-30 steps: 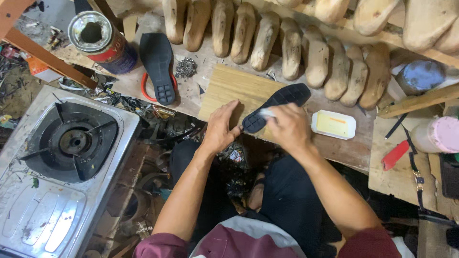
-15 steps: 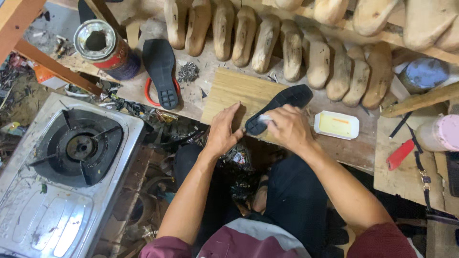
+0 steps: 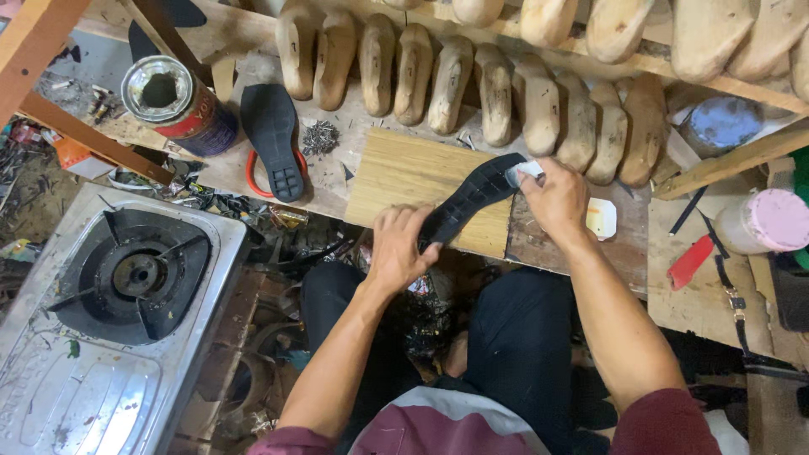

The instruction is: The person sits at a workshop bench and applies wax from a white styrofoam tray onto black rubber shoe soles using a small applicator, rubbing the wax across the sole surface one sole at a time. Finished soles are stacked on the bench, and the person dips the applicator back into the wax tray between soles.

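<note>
item, centre of frame: i see a black shoe sole (image 3: 472,202) lying slantwise on a wooden board (image 3: 404,173). left hand (image 3: 400,248) clamped on its lower end; right hand (image 3: 556,198) closed on a small white cloth (image 3: 524,171) touching its upper end. second sole (image 3: 271,135) and tin can (image 3: 173,101), upper left; gas stove (image 3: 118,286), lower left; row of wooden shoe lasts (image 3: 472,80), top.

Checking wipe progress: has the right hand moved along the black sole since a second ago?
Yes. The right hand with its white cloth has gone from mid-sole to the black sole's far tip, past the right edge of the wooden board.
</note>
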Demonstrator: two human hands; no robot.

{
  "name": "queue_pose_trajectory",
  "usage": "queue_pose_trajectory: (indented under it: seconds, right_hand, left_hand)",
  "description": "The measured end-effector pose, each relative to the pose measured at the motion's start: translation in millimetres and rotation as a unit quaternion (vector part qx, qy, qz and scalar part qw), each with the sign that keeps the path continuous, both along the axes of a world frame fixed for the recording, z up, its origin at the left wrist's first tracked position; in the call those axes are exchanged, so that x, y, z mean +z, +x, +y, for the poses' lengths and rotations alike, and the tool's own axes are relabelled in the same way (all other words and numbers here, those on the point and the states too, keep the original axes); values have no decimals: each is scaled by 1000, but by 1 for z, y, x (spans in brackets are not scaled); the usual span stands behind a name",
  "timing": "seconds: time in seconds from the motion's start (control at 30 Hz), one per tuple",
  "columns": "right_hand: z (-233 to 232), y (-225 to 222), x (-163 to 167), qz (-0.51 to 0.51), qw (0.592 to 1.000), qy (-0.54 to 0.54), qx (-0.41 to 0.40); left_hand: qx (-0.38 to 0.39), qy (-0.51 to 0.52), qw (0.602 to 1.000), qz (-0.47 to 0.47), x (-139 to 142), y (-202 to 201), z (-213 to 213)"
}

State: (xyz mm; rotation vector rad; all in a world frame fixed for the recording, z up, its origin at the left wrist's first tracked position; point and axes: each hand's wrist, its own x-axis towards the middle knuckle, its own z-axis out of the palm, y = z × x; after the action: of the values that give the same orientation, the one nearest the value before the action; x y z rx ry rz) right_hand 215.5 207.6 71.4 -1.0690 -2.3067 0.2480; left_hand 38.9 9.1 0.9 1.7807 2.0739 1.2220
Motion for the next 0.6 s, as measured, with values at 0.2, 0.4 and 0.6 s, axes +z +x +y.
queue_pose_trajectory:
  seconds: [0.2,0.4,0.6]
  right_hand:
    - [-31,-5,-6,18,995,34,89]
    - [-82,-46,-27,-57,957,76,274]
    - [-15,-46,-8,-54,993,53,90]
  left_hand:
    - [73,33,962,-260,-26,21,-58]
    - [70,69,683,-724,-60,43,-55]
    - [48,35,703,-709,-57,35,-55]
